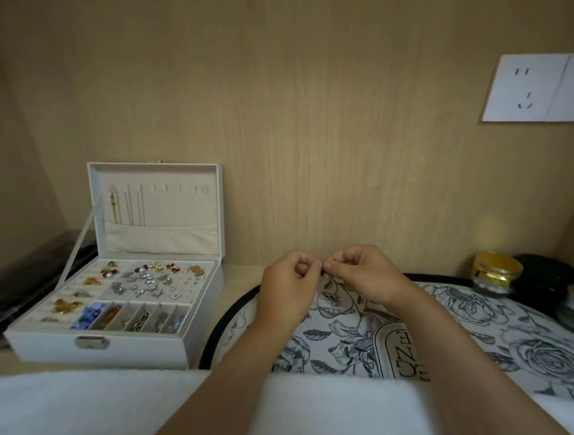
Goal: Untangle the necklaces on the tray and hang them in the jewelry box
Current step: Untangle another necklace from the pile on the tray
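Observation:
My left hand [289, 282] and my right hand [363, 275] are raised together above the flower-printed tray [458, 333], fingertips pinched on a thin necklace [323, 272] between them. A bit of its chain hangs by my left wrist. The white jewelry box [124, 347] stands open to the left. Several necklaces [128, 208] hang from hooks inside its lid at the left side, and the hooks to the right are bare. The lower tray of the box holds earrings, rings and beads.
A gold-lidded jar [496, 273] and dark round containers [548, 282] stand at the back right. A white towel [331, 420] lies at the front edge. A dark object [16, 282] sits left of the box. A wall socket [550, 88] is on the wooden back panel.

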Demonstrator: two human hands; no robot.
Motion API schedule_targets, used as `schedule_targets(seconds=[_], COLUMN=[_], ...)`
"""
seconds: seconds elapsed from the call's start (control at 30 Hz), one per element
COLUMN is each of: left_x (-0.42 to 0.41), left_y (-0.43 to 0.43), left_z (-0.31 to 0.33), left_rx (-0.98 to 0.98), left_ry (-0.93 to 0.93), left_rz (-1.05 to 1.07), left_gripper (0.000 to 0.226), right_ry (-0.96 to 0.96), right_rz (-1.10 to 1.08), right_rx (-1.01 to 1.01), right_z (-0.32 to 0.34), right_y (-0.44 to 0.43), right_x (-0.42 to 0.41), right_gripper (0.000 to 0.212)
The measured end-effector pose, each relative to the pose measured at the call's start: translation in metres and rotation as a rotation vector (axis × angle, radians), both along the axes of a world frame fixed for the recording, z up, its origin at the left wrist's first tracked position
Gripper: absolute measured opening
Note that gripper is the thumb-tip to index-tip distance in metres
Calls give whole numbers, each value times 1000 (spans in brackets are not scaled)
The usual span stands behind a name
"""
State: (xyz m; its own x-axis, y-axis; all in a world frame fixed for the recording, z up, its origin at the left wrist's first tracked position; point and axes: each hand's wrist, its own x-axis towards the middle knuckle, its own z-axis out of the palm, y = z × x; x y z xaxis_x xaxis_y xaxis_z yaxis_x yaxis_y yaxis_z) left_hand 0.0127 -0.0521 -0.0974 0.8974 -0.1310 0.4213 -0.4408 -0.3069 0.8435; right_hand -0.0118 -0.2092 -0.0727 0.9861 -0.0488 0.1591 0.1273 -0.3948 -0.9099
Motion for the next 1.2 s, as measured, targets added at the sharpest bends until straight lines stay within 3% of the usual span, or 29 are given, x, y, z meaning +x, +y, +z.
schedule_targets(seconds=[0.3,0.6,0.83,0.97,1.2], left_x=[2,11,12,10,14], left_y=[7,6,8,9,11], left_z=[0,5,2,5,16], left_rx=[-254,-147,236,515,599], left_ry=[353,436,89,-205,-348], left_rz=[-144,-169,-48,45,17], left_gripper=[8,10,12,8,11], right_ry=[-47,-35,41,96,34], right_rz=[-34,-18,16,65,139], right_rx=[-10,-77,-196,-206,4], right_z=[0,4,11,10,9], right_y=[3,5,3,-1,-5], right_x=[3,2,7,10,8], right_gripper=[10,11,9,11,14])
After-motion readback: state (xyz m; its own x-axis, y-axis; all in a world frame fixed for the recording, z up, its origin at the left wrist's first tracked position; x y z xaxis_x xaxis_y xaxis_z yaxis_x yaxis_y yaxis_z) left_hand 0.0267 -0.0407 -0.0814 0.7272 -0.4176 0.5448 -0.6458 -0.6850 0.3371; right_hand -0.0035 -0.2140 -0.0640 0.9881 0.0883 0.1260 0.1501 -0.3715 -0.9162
